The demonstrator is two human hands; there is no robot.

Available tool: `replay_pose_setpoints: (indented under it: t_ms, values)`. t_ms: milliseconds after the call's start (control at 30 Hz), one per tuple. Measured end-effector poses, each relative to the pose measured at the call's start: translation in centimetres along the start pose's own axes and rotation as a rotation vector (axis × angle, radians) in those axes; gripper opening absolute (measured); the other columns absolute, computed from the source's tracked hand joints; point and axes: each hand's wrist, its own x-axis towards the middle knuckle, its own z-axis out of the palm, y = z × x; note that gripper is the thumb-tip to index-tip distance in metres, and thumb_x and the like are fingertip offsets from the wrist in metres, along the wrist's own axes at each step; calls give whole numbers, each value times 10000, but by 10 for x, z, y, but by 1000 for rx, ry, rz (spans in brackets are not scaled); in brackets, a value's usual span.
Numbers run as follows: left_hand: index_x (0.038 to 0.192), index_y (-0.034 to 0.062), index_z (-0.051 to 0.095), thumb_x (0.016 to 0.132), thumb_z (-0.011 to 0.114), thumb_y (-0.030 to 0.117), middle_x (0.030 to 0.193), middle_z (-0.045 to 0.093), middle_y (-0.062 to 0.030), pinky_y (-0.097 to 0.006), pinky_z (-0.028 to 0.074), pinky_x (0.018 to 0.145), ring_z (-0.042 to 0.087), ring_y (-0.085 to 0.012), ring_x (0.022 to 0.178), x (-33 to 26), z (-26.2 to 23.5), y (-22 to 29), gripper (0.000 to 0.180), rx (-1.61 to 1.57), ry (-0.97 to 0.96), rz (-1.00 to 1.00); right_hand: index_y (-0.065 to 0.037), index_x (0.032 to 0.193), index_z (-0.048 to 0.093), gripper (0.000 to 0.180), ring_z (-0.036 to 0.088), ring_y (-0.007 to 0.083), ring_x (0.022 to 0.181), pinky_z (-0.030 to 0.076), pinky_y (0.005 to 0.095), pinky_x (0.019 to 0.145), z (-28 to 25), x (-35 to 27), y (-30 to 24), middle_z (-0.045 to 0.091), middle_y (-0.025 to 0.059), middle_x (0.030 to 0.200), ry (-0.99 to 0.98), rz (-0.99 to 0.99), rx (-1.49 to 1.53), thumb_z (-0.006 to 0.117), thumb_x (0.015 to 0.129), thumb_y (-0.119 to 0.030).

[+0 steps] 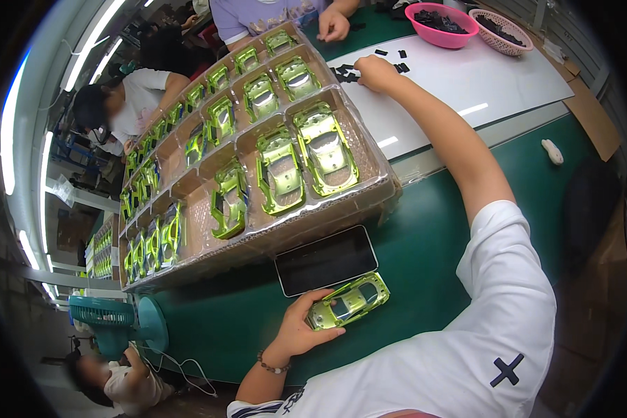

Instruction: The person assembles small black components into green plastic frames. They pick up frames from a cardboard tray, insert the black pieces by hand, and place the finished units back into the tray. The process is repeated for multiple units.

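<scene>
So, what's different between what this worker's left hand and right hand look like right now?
The left hand holds a green toy car body near the worker's body; the right hand is stretched far out to small black pieces on a white board. The left has a beaded bracelet at its wrist; the right shows none. Both are ungloved.
</scene>
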Motion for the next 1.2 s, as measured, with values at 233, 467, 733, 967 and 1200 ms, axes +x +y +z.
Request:
replay_pose_setpoints:
  t_ms: [233,467,733,967,1200]
  values:
    - [1214,23,531,644,834,159,1096,591,-108,-303,451,901,581,-189,1019,1,-4,0,661,59,4,38,-64,813,668,104,659,333,807,531,411,704,-18,-20,-25,656,150,829,-214,-317,-424,624,720,-51]
    - [1189,9,533,641,827,192,1116,577,-133,-326,448,908,574,-236,1021,1,-1,1,648,158,67,125,33,1019,622,292,613,133,692,497,263,641,-126,-140,-43,653,94,811,-99,180,986,659,769,-114]
    - [1214,-7,513,650,817,120,1098,581,-95,-277,440,895,554,-158,1016,-1,2,1,653,118,78,151,10,1024,619,161,606,93,736,472,208,640,-147,-267,-139,657,58,877,178,122,992,600,865,-12]
    - [1202,-3,516,655,806,125,1077,591,-98,-279,457,858,564,-157,988,-2,2,0,633,134,71,150,9,909,658,130,634,142,823,511,243,698,-133,-308,-188,674,78,925,-410,-118,871,627,791,54]
    - [1199,1,519,657,801,122,1043,604,-78,-274,460,838,570,-150,953,1,0,0,623,55,72,131,-23,877,685,123,621,258,687,492,345,602,-92,-298,-223,634,105,807,-335,-331,609,683,753,-22]
